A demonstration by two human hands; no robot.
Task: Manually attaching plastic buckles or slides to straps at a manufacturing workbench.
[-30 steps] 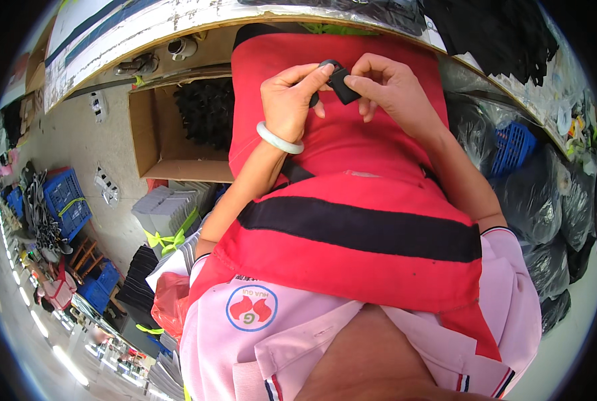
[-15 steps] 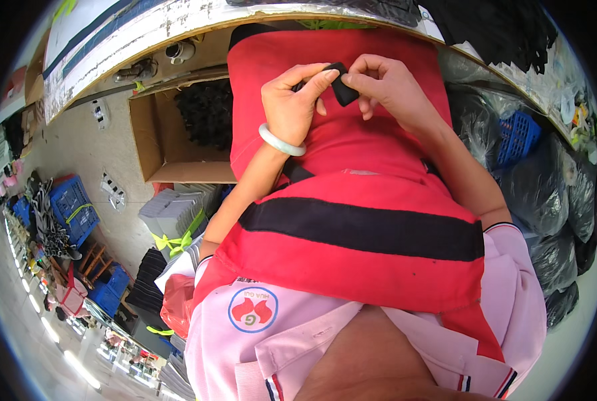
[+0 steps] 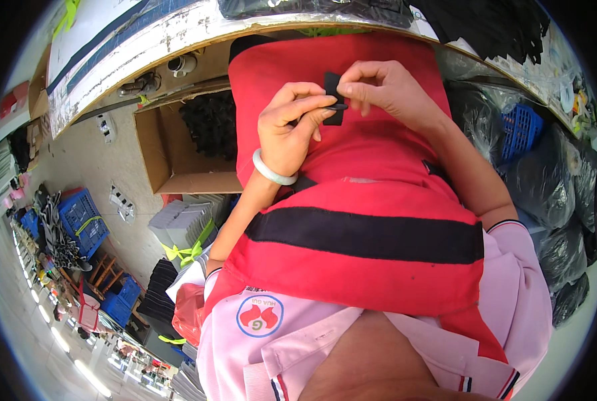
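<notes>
Left hand: my left hand (image 3: pixel 291 127) is raised in front of my chest, wrist bent, back of the hand toward the camera, thumb and forefinger stretched right and pinched on the lower end of the small black piece (image 3: pixel 333 99).
Left fingers: the pinching fingertips (image 3: pixel 326 105) are closed on the piece; my other fingers are curled loosely under them.
Left forearm: it rises from the lower left, bare, with a pale green bangle (image 3: pixel 272 172) round the wrist.
Right hand: my right hand (image 3: pixel 385 90) is level with the left, just beside it, knuckles up, fingers bent down and inward.
Right fingers: thumb and forefinger grip the upper part of the same black piece; the remaining fingers are folded toward the palm.
Right forearm: it runs down the right side, elbow bent, into a pink sleeve (image 3: pixel 522 281).
Black piece: flat, dark, roughly rectangular, held upright between both hands over my red apron (image 3: pixel 372 220), just below the edge of the worktable (image 3: pixel 178 33).
Apron: red with a broad black band across it.
Left of me: an open cardboard box (image 3: pixel 171 150) with dark material inside, standing under the table.
Right of me: a blue crate (image 3: pixel 520 130) among black bags.
</notes>
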